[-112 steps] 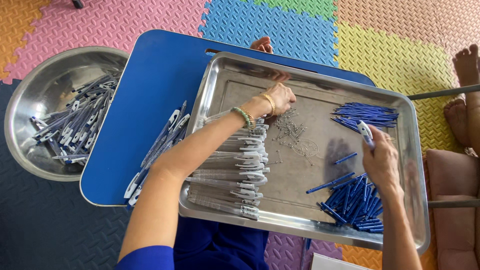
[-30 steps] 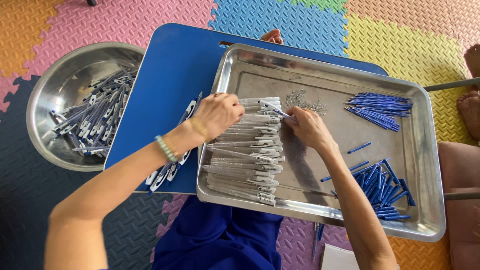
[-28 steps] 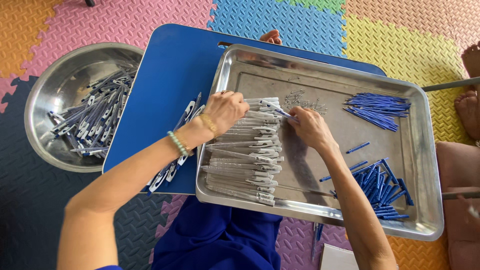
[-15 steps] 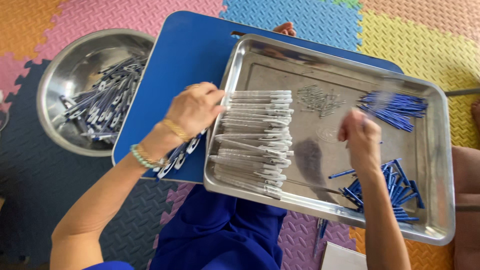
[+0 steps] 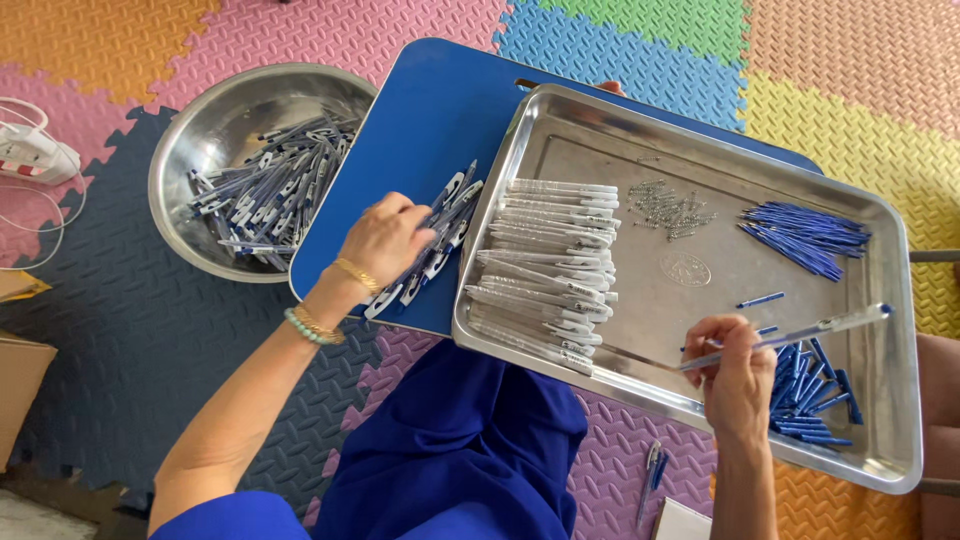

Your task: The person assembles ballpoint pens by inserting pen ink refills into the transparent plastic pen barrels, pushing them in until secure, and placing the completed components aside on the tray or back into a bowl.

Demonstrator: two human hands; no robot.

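- A person in blue clothing sits over a small blue table [image 5: 440,120] set on a floor of coloured foam mats [image 5: 330,30].
- The right hand [image 5: 738,375] pinches a slim clear pen tube [image 5: 790,338] between thumb and fingers, holding it slantwise above the steel tray [image 5: 900,300].
- The left hand [image 5: 385,238] rests on a row of blue-and-white pens [image 5: 435,235] lying on the table just beside the tray's left rim; its fingers curl over them, but whether it grips one cannot be told.
- Inside the tray, white pen barrels [image 5: 545,265] lie stacked at the left, small metal springs [image 5: 668,208] sit near the top, and blue refills [image 5: 805,238] lie in two heaps at the right.
- A round steel bowl [image 5: 200,130] of finished pens stands on the mats to the left of the table.
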